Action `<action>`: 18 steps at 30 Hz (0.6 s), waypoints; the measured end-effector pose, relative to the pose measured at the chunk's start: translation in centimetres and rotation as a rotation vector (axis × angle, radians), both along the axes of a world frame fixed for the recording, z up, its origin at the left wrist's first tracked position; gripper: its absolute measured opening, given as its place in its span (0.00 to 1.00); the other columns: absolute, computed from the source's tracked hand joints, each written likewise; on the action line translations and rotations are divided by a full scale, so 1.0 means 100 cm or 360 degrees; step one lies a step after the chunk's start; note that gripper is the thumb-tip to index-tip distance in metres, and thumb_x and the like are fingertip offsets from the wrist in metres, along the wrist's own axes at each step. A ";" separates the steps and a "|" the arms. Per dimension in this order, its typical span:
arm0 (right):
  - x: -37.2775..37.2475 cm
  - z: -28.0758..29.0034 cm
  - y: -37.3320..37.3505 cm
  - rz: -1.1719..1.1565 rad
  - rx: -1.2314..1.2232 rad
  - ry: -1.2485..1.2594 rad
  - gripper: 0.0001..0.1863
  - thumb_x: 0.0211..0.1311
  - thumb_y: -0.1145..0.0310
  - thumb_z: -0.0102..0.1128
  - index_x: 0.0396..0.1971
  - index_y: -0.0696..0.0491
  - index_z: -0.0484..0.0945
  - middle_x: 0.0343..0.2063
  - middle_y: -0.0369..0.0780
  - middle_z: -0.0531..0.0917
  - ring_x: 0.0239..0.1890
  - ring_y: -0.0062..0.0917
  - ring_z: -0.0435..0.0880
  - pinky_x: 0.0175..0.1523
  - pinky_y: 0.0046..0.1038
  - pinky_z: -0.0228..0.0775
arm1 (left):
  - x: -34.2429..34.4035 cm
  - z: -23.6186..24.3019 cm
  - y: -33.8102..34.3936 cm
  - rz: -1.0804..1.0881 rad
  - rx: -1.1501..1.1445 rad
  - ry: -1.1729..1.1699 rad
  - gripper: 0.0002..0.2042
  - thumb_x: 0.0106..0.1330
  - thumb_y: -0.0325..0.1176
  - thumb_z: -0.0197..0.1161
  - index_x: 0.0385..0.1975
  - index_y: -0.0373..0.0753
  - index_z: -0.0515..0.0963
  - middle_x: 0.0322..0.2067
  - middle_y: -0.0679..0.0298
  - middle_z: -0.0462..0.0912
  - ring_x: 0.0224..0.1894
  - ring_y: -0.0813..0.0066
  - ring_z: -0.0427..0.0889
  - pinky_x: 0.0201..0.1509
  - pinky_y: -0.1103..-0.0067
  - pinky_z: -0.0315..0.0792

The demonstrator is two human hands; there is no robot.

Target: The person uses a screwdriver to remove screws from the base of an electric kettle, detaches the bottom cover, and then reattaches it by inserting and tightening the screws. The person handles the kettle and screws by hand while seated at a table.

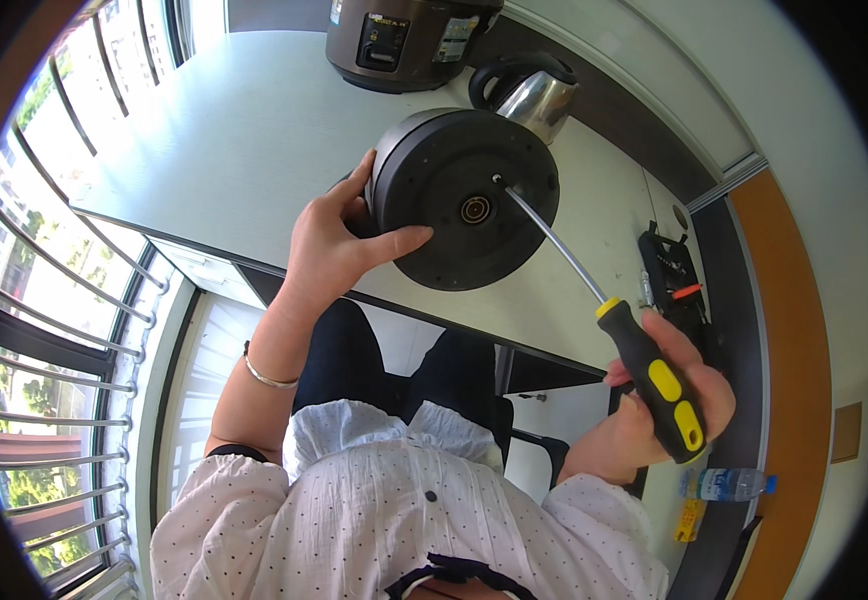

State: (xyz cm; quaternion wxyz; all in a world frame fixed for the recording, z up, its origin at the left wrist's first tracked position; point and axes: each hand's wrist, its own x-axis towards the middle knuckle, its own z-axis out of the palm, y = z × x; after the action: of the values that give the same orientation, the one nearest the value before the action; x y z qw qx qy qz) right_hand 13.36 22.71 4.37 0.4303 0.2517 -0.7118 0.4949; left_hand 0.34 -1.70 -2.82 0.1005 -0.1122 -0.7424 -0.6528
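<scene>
My left hand [339, 235] grips an electric kettle [444, 245] by its side, tilted so that its round black underside faces me. The thumb presses on the rim of the base. A ringed connector sits in the middle of that underside. My right hand [679, 385] is wrapped round the black and yellow handle of a screwdriver [564, 250]. Its metal shaft slants up to the left, and the tip meets a small hole in the base near the connector. Whether a screw sits in the hole is too small to tell.
Behind the held kettle stand a brown cooker [404, 45] and a shiny metal kettle [539, 100] on the pale table [224, 130]. On the right lie a black tool case [666, 265], a water bottle [729, 485] and a yellow item [689, 522]. A barred window [54, 350] is on the left.
</scene>
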 end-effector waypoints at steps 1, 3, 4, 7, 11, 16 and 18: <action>0.002 0.003 0.000 0.0136 -0.0075 -0.0100 0.30 0.33 0.74 0.79 0.38 0.43 0.69 0.41 0.53 0.80 0.35 0.32 0.83 0.34 0.24 0.79 | 0.000 -0.001 0.000 -0.0001 -0.0001 -0.0005 0.47 0.41 0.45 0.73 0.61 0.26 0.61 0.24 0.60 0.81 0.27 0.76 0.80 0.37 0.84 0.71; 0.002 0.008 0.004 0.0185 0.0019 -0.0194 0.30 0.29 0.75 0.79 0.34 0.43 0.70 0.41 0.52 0.80 0.33 0.30 0.83 0.34 0.23 0.79 | 0.000 -0.001 -0.001 -0.0002 0.0004 -0.0007 0.47 0.41 0.44 0.73 0.61 0.25 0.61 0.25 0.60 0.82 0.27 0.76 0.81 0.37 0.83 0.72; 0.002 0.011 0.004 0.0210 0.0067 -0.0242 0.29 0.27 0.75 0.80 0.32 0.43 0.70 0.41 0.51 0.80 0.33 0.30 0.83 0.34 0.23 0.79 | 0.000 -0.002 -0.002 -0.0001 0.0010 -0.0004 0.47 0.41 0.44 0.73 0.61 0.25 0.61 0.25 0.59 0.82 0.27 0.75 0.81 0.37 0.83 0.72; 0.005 0.017 0.001 0.0277 -0.0142 -0.0421 0.28 0.25 0.80 0.78 0.28 0.45 0.70 0.42 0.52 0.79 0.32 0.29 0.82 0.34 0.23 0.79 | 0.000 0.000 -0.001 -0.0017 0.0028 -0.0002 0.47 0.41 0.44 0.73 0.61 0.25 0.61 0.26 0.59 0.82 0.27 0.75 0.81 0.38 0.83 0.72; 0.005 0.023 0.010 0.0400 0.0032 -0.0473 0.25 0.33 0.84 0.70 0.30 0.48 0.67 0.44 0.55 0.78 0.28 0.29 0.82 0.34 0.24 0.79 | 0.000 0.000 -0.001 -0.0023 0.0039 -0.0001 0.46 0.42 0.44 0.73 0.61 0.25 0.61 0.26 0.59 0.82 0.27 0.75 0.81 0.39 0.83 0.72; 0.010 0.021 0.004 0.0200 0.0183 -0.0402 0.17 0.40 0.79 0.62 0.29 0.50 0.65 0.42 0.58 0.79 0.29 0.34 0.84 0.32 0.24 0.79 | 0.001 0.000 0.000 -0.0017 0.0036 -0.0001 0.46 0.42 0.43 0.73 0.61 0.26 0.61 0.26 0.59 0.82 0.28 0.76 0.81 0.39 0.83 0.72; 0.013 0.019 0.004 0.0100 0.0181 -0.0334 0.20 0.39 0.79 0.67 0.32 0.52 0.66 0.42 0.58 0.79 0.34 0.36 0.84 0.36 0.25 0.78 | 0.000 0.000 0.000 -0.0018 0.0041 0.0001 0.46 0.42 0.43 0.73 0.61 0.26 0.61 0.26 0.60 0.82 0.27 0.77 0.81 0.38 0.83 0.72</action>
State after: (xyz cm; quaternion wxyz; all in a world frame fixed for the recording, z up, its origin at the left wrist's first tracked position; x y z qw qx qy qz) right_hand 14.64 23.13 6.30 0.3226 0.2447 -0.7716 0.4906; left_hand 0.38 -1.69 -2.81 0.0983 -0.1153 -0.7332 -0.6629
